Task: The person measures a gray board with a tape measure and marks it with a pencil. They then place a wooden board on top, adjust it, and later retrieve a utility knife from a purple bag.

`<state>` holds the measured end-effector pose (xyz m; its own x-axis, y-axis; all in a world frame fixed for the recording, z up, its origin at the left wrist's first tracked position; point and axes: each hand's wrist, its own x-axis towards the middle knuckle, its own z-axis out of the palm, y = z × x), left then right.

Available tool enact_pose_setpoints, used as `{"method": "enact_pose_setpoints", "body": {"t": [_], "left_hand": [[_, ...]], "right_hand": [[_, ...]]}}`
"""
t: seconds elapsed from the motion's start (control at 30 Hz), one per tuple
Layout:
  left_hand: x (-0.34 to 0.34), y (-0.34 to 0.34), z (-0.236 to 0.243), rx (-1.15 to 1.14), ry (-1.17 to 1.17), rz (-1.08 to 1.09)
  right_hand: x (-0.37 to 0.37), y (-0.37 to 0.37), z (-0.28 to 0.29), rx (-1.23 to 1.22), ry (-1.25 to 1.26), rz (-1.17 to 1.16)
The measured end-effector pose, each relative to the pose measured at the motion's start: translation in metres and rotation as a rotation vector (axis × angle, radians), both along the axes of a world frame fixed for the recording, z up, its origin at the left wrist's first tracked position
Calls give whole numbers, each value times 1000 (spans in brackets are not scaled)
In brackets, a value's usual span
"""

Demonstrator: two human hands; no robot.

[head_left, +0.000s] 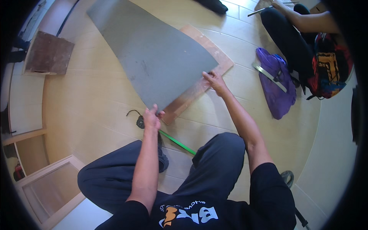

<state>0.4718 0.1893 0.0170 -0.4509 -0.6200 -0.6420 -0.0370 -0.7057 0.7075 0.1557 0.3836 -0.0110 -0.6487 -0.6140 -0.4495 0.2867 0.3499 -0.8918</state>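
A long grey sheet (153, 50), thin and slightly curved, stretches away from me over a pinkish-brown board (182, 104) on the floor. My right hand (215, 83) pinches the sheet's near right corner between thumb and fingers. At the near left corner my left hand (152, 119) is closed on the sheet's edge, its thumb on top and some fingers hidden. Just left of that hand lies a small black tape measure (140, 122) with a cord. A narrow green strip (178, 142) runs from below my left hand toward my knee; its kind is unclear.
Another person's hand (281, 5) holds a metal rod at the upper right, near a multicoloured bag (329, 71). A purple cloth (278, 88) lies there under a metal ruler (270, 78). A brown box (50, 53) and a framed panel (51, 188) stand left.
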Motion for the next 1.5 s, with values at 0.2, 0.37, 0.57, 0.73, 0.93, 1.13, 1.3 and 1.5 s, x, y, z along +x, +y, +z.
{"method": "enact_pose_setpoints", "body": {"t": [0.2,0.37,0.57,0.73,0.93,1.13,1.3,1.5], "left_hand": [[-9,-21,-21,118,-198,-93],[-7,-20,-57,0,-350,-120],[-20,-7,-68,-217,-647,-62],[-19,6,-66,-477,-956,-143],[1,-4,-90,-442,-691,-36],[11,-8,-63,-303,-521,97],[12,-8,-17,-157,-401,128],[-2,8,-2,-45,-305,124]], "right_hand": [[-69,47,-35,746,821,-91],[-96,35,-26,836,684,37],[-103,43,-25,873,602,-12],[-94,51,-32,871,551,-35],[-91,56,-35,831,450,-172],[-105,65,-56,289,25,-462],[-28,56,-44,-580,-306,-792],[65,4,-28,-459,-565,-634]]}}
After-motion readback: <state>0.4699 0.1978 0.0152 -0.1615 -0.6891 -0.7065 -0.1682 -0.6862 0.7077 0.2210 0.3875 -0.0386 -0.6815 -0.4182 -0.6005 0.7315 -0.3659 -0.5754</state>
